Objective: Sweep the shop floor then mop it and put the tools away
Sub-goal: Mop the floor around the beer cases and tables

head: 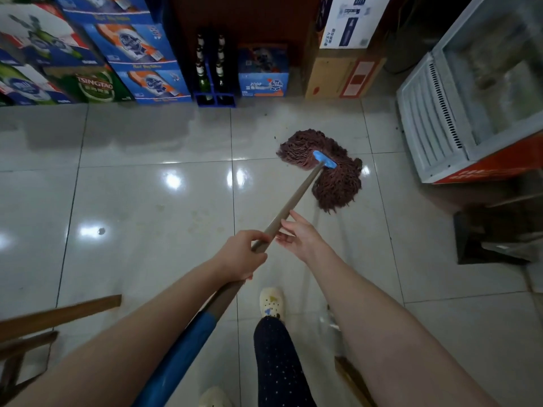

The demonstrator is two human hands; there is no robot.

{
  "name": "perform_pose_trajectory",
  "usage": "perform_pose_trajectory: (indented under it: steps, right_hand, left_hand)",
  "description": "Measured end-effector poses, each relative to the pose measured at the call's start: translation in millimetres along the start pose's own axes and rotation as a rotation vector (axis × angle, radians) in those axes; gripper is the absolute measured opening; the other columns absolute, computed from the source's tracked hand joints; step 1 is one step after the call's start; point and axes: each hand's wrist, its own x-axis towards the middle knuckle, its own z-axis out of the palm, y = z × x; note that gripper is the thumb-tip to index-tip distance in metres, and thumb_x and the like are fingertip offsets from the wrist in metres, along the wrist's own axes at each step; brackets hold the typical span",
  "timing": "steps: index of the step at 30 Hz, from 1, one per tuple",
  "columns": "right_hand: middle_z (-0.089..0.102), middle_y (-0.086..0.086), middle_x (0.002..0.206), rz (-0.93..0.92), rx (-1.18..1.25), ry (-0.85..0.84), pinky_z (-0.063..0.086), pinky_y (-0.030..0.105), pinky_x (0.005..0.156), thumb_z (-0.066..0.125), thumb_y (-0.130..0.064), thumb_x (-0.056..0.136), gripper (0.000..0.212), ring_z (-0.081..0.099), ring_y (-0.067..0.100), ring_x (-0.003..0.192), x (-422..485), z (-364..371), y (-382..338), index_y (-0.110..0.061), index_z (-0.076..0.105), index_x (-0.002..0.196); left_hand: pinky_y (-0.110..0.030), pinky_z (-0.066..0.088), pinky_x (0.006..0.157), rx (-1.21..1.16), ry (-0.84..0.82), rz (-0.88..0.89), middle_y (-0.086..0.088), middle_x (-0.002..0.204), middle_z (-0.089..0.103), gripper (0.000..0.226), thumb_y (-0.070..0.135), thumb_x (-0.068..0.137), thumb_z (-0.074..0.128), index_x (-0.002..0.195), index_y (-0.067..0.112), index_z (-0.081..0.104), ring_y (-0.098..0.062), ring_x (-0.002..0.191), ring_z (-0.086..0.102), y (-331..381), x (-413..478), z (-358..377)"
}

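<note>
gripping mop (323, 171) left hand (244, 257); tsingtao carton (94, 86) beyond.

Left hand (239, 255) grips mop handle (295, 198). Right hand (302, 235) fingers extended, possibly touching it. Mop head (338, 188) on floor tiles (147, 186), 1 o'clock. Beer cartons (141, 45), 11 o'clock.

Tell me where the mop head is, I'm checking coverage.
It lies right of centre in the head view on the floor tiles, just left of the white cooler: mop head.
</note>
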Motion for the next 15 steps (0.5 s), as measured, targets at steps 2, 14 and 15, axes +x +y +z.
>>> perform_pose_trajectory:
  steps: [2,14,15]
  right_hand:
    - [0.062,0.008,0.106,-0.002,0.002,0.004,0.05,0.033,0.067,0.056,-0.001,0.092,0.064,0.062,0.025,0.083,17,-5,-30,-0.025,0.034,0.147]
    - [0.061,0.006,0.098,-0.052,0.113,0.061,0.051,0.035,0.069,0.046,0.005,0.095,0.064,0.061,0.024,0.078,115,-39,-171,-0.024,0.029,0.149]
    - [0.062,0.005,0.097,-0.064,0.113,0.072,0.051,0.035,0.071,0.045,0.004,0.095,0.063,0.062,0.024,0.079,122,-43,-180,-0.023,0.03,0.149]
  left_hand:
    - [-0.015,0.043,0.037,-0.007,-0.009,0.007,-0.007,0.093,0.056,0.038,0.013,0.091,0.054,0.128,0.018,0.05,-0.013,0.044,0.055,20,28,-6]
    - [-0.016,0.039,0.035,-0.121,0.002,0.042,0.0,0.077,0.055,0.036,0.009,0.089,0.053,0.124,0.018,0.055,-0.012,0.038,0.052,114,176,-10]
    - [-0.016,0.04,0.034,-0.12,0.006,0.056,-0.002,0.083,0.056,0.037,0.009,0.088,0.052,0.124,0.018,0.055,-0.011,0.037,0.052,121,186,-8]
